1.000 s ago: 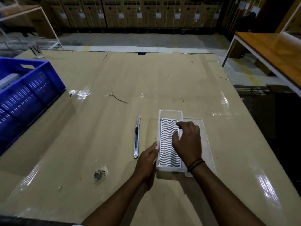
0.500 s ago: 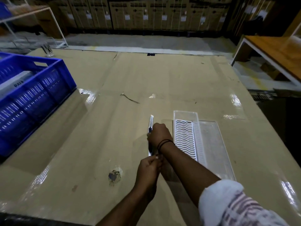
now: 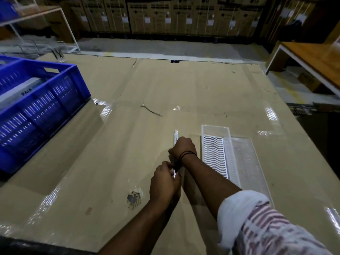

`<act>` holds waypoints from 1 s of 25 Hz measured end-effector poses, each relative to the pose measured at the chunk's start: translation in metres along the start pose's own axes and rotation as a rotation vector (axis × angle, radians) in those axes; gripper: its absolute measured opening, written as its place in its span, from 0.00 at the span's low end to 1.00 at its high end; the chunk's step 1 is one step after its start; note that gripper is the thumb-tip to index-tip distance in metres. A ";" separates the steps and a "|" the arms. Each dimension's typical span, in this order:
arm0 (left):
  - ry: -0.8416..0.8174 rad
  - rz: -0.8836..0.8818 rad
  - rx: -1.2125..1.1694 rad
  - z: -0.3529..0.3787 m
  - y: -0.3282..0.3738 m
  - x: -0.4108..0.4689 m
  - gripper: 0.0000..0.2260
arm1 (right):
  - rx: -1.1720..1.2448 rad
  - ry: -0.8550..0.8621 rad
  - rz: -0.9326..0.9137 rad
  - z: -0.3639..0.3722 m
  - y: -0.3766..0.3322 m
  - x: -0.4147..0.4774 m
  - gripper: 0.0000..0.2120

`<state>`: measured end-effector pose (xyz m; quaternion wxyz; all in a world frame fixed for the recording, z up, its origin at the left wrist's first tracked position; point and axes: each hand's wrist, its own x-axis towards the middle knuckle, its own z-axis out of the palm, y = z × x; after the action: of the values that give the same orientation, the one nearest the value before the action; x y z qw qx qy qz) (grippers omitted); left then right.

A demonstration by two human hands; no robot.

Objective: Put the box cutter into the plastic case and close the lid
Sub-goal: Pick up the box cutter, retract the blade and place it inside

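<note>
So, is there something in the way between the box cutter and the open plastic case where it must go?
Nothing visible blocks it. Both hands, the left hand and the right hand, are on the box cutter, and only bare cardboard lies between it and the plastic case just to its right. The case is open, its lid laid flat on the far side.

The right forearm (image 3: 207,175) is showing bare below a sleeve (image 3: 266,225) rolled above the elbow. The sleeve is displaying a white turned-back cuff and pale fabric with dark reddish stripes. Thin black bands (image 3: 185,155) are encircling the right wrist. The left forearm (image 3: 139,223) is showing bare, with no sleeve visible.
</note>
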<state>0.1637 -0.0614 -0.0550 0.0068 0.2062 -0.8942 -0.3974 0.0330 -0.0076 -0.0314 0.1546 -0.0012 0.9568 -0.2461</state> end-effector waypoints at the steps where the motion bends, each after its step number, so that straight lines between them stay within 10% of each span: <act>1: -0.011 -0.005 0.030 0.001 0.001 0.001 0.16 | 0.008 -0.001 0.004 0.000 0.001 -0.001 0.31; 6: -0.023 -0.052 0.026 -0.004 0.006 0.007 0.13 | 0.174 -0.001 0.027 -0.001 0.005 -0.010 0.13; 25: -0.221 -0.032 -0.561 -0.022 0.004 -0.001 0.09 | 0.966 0.025 -0.121 -0.031 0.049 -0.039 0.11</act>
<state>0.1669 -0.0745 -0.0371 -0.0402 0.1656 -0.7414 -0.6491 0.0645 0.0530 -0.0173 0.1113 0.0182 0.7331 -0.6707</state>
